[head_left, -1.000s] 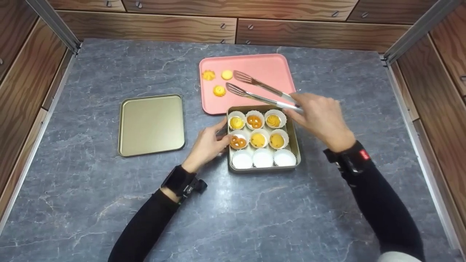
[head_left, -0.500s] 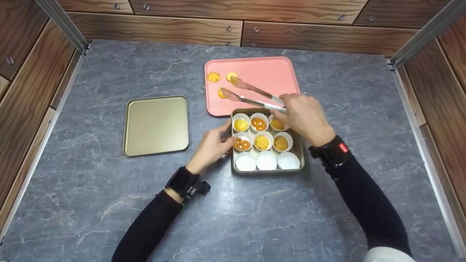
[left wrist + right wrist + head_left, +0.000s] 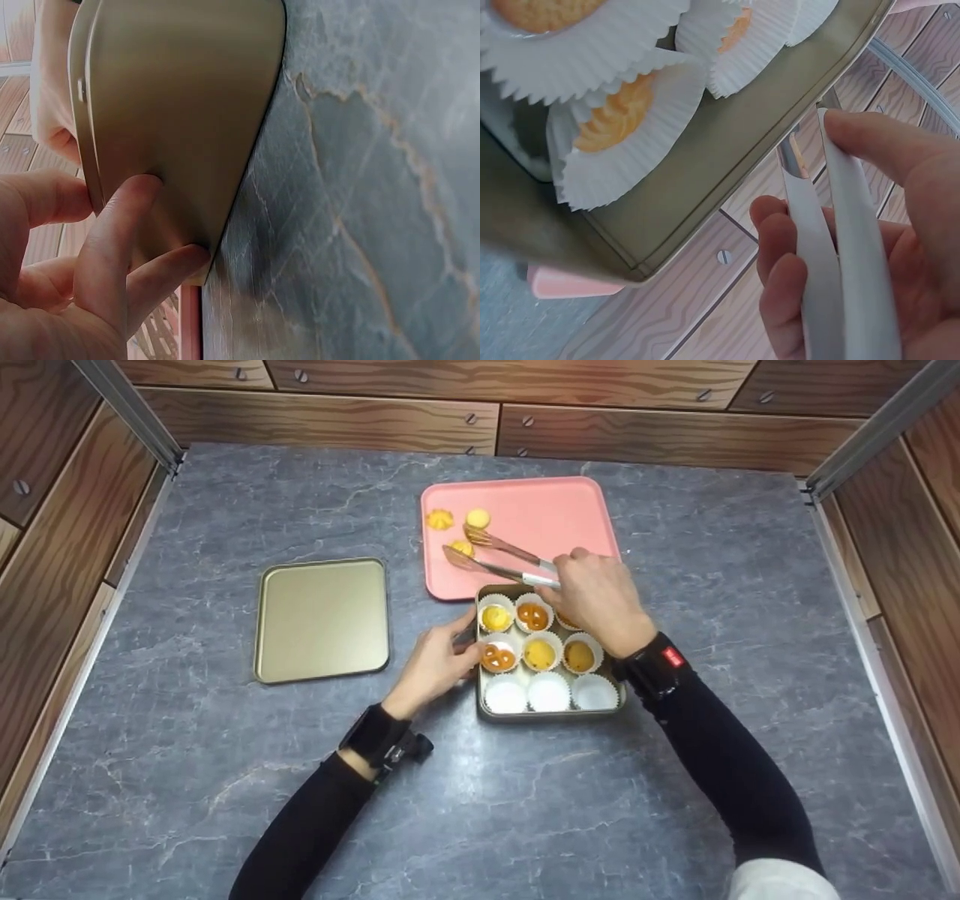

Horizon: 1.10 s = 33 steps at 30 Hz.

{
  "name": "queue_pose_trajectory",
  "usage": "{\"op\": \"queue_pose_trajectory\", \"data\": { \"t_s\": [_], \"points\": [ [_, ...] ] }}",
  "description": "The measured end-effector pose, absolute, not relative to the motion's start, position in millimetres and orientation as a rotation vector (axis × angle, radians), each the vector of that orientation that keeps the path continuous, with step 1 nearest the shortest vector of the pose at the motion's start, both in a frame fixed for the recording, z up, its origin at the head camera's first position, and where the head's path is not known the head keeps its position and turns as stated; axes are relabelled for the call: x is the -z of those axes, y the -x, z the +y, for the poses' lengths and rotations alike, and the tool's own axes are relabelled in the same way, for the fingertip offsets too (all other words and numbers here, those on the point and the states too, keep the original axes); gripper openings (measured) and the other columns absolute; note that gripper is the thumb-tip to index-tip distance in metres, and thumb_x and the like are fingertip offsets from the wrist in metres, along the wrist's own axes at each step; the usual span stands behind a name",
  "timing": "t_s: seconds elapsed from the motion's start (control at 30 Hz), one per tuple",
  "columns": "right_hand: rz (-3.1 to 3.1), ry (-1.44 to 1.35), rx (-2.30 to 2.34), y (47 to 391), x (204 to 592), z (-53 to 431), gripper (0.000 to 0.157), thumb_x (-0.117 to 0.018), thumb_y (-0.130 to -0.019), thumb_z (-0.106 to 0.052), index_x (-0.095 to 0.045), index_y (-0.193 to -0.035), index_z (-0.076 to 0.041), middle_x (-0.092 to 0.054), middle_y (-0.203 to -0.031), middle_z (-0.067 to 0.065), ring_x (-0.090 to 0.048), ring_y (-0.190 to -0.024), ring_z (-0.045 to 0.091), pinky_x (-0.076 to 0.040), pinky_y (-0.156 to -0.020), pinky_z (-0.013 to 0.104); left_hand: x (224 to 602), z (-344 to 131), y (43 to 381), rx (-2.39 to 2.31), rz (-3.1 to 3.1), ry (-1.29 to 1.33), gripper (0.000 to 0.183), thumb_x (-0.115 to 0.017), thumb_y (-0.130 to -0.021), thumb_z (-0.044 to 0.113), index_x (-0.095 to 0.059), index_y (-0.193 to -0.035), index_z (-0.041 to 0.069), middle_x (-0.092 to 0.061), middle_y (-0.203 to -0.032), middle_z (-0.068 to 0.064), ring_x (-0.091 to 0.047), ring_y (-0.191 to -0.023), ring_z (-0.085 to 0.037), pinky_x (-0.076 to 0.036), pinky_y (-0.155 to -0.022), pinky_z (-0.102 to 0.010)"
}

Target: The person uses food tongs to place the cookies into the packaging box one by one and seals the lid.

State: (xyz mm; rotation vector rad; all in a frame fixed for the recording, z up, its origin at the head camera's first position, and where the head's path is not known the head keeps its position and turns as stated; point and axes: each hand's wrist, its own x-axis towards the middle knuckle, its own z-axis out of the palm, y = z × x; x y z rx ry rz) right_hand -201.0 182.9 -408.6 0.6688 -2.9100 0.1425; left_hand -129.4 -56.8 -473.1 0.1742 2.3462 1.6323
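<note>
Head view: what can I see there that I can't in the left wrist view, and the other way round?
Only the head view shows the flat gold lid and the cookies in the paper cups. Only the left wrist view clearly shows two fingertips of the left hand touching the tin's outer side. Both show the left hand, the tin and the grey marbled tabletop.

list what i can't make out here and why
Head view: most of the back-right cookie in the tin, covered by the right hand.
Head view: whether the tongs touch the front cookie on the pink tray; too small.
Right wrist view: tongs' tips, behind the tin; handle ends, cut by the bottom edge.
Left wrist view: the tin's contents, behind its wall.
</note>
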Motion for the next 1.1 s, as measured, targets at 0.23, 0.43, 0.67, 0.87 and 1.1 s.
{"op": "queue_pose_trajectory", "data": {
  "t_s": [0.23, 0.43, 0.67, 0.87, 1.1],
  "points": [
    [-2.943, -0.652, -0.155, 203.2, 408.4, 180.7, 0.041, -0.075, -0.095, -0.037, -0.072, -0.098, 0.004, -0.066, -0.08, 0.016, -0.061, -0.066, 0.033, -0.054, -0.058, 0.047, 472.3, -56.7, 128.7, -1.635, 2.336, -0.162, 0.069, -0.066, -0.098, 0.012, -0.035, -0.16, 0.011, -0.04, -0.16, -0.019, -0.071, -0.069, -0.03, -0.057, -0.051, -0.027],
    [-2.943, -0.657, -0.173, 204.0, 409.0, 181.3, 0.038, -0.077, -0.094, -0.034, -0.073, -0.1, 0.003, -0.067, -0.08, 0.016, -0.063, -0.066, 0.033, -0.055, -0.058, 0.047, 472.1, -56.5, 128.6, -1.639, 2.335, -0.157, 0.069, -0.067, -0.099, 0.012, -0.035, -0.159, 0.009, -0.04, -0.16, -0.02, -0.075, -0.079, -0.024, -0.06, -0.055, -0.032],
    [-2.954, -0.651, -0.237, 201.9, 409.5, 185.0, 0.035, -0.079, -0.093, -0.031, -0.074, -0.103, 0.002, -0.067, -0.082, 0.014, -0.063, -0.066, 0.031, -0.057, -0.057, 0.045, 473.5, -56.1, 128.7, -1.633, 2.362, -0.161, 0.068, -0.067, -0.098, 0.012, -0.036, -0.159, 0.008, -0.043, -0.158, -0.019, -0.074, -0.075, -0.024, -0.06, -0.056, -0.032],
    [-2.958, -0.636, -0.271, 200.5, 405.3, 190.0, 0.029, -0.076, -0.096, -0.028, -0.074, -0.104, 0.0, -0.066, -0.081, 0.012, -0.059, -0.062, 0.026, -0.055, -0.052, 0.04, 472.6, -55.7, 128.7, -1.636, 2.349, -0.149, 0.068, -0.067, -0.098, 0.012, -0.036, -0.159, 0.009, -0.043, -0.159, -0.019, -0.072, -0.071, -0.022, -0.058, -0.053, -0.029],
    [-3.012, -0.574, -0.295, 202.7, 401.9, 193.2, 0.037, -0.076, -0.095, -0.031, -0.073, -0.109, 0.003, -0.066, -0.084, 0.015, -0.058, -0.063, 0.026, -0.054, -0.054, 0.04, 471.6, -55.4, 128.3, -1.647, 2.323, -0.141, 0.069, -0.067, -0.098, 0.011, -0.035, -0.159, 0.01, -0.041, -0.16, -0.019, -0.072, -0.069, -0.027, -0.061, -0.056, -0.038]
  ]
}}
